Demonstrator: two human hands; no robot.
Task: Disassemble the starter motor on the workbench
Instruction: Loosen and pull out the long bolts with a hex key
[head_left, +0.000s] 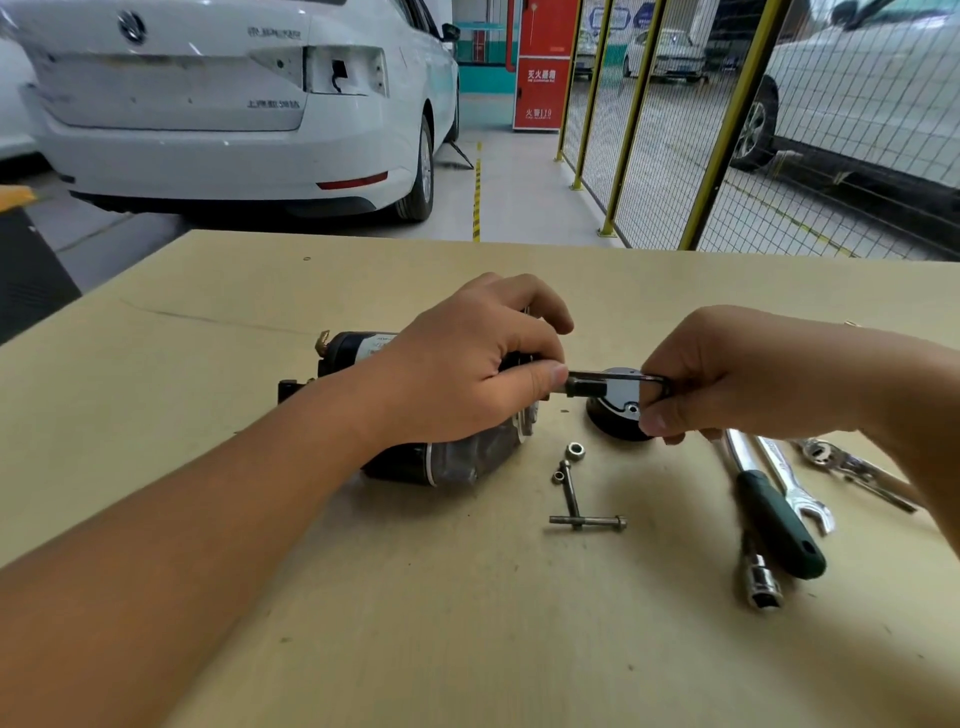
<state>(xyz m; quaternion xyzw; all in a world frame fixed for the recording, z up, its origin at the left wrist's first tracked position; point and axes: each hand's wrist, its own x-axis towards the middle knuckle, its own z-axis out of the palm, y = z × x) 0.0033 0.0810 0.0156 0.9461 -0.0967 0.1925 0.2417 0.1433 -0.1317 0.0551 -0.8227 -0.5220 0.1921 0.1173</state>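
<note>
The starter motor (441, 447) is lying on its side on the workbench (363, 597), gripped from above by the left hand (467, 374), whose fingers are curled round it. A thin dark metal part (613, 382) at the motor's end is pinched by the right hand (727, 379). Two bolts (576, 504), a nut (575, 450) and wrenches (779, 509) are laid nearby.

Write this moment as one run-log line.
left hand: grips black cylindrical starter motor | right hand: pinches thin dark metal tool | two loose steel bolts: on bench
</note>
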